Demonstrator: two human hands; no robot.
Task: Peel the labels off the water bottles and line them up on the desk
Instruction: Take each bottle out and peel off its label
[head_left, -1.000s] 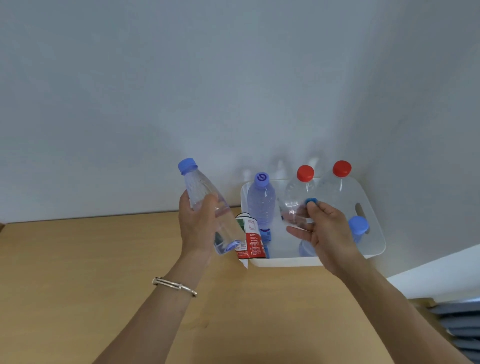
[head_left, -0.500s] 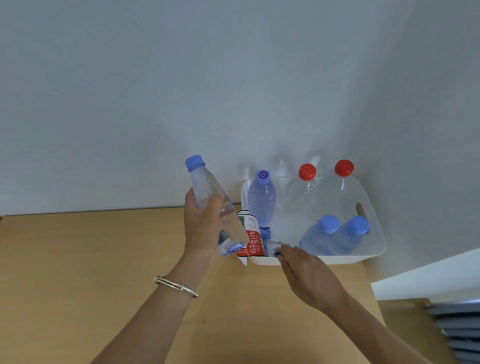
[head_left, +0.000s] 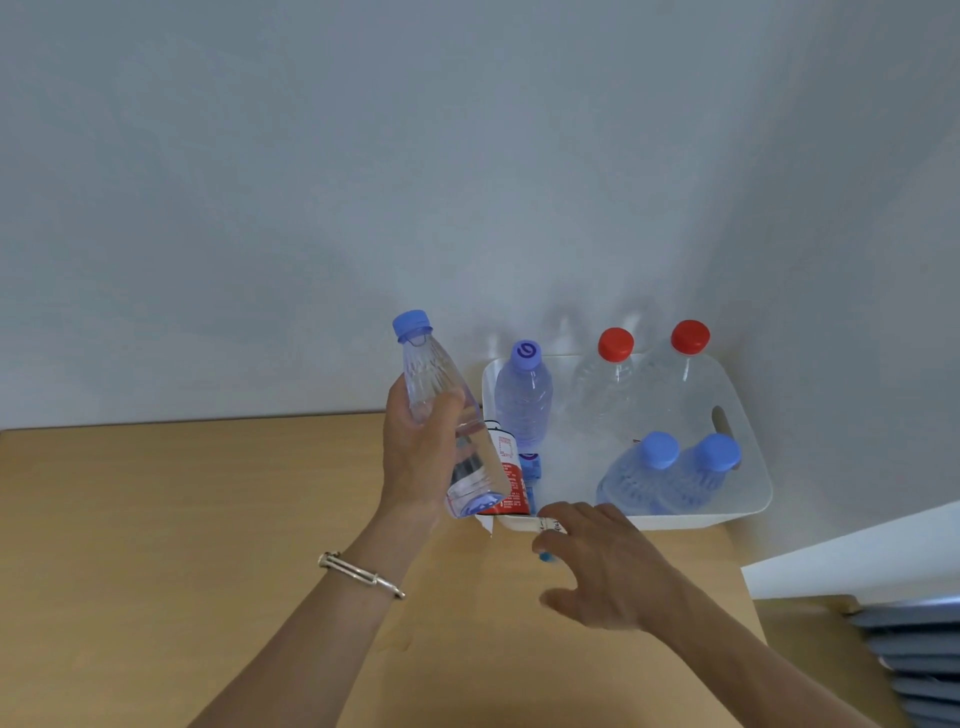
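left hand (head_left: 421, 457) fingers clamp a tilted bare bottle (head_left: 441, 395); right hand (head_left: 608, 566) fingers pinch a label strip (head_left: 548, 526) beside the tub (head_left: 748, 499), far right corner of the surface (head_left: 156, 519).

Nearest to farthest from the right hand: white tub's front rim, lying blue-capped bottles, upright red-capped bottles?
1. White plastic tub's front rim, beside the right hand.
2. Lying blue-capped clear bottles, tub's front right.
3. Upright red-capped clear bottles, tub's back.

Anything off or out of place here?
Nothing spilled or damaged. A loose red-and-white label hangs at the white tub's front-left corner, partly behind the bare bottle the left hand holds tilted. Two blue-capped bottles lean in the tub; the others stand upright.
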